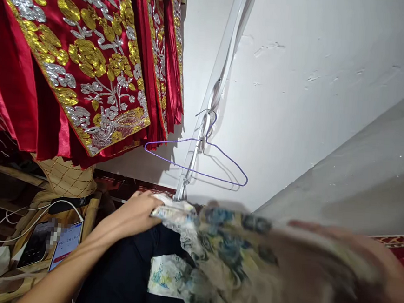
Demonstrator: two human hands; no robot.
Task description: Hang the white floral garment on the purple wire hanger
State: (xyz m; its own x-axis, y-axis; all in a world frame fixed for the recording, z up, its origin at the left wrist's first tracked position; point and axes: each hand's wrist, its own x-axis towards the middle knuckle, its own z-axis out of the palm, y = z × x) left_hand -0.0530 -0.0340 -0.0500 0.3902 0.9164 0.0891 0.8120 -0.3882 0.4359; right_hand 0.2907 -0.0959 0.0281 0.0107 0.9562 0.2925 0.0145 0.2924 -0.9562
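Observation:
A pale garment with a blue, green and yellow print (228, 261) spreads across the front, over dark cloth at my lap (119, 271). My left hand (144, 211) is closed on the garment's upper left edge, its fingertips partly hidden by the fabric. On the right, my right hand (365, 253) lies against the garment's other side. Motion blur smears that hand and the cloth around it, so its grip cannot be made out. Beyond the garment, a bare purple wire hanger (195, 172) hangs by its hook from a white upright strip (211, 96).
Red garments with gold and silver sequins (100, 64) hang at the upper left. A wooden stand (94, 208) at lower left holds a dark phone (35, 243), a phone with a running timer (66, 243) and a white cable (2, 236). A white wall (295, 117) rises behind.

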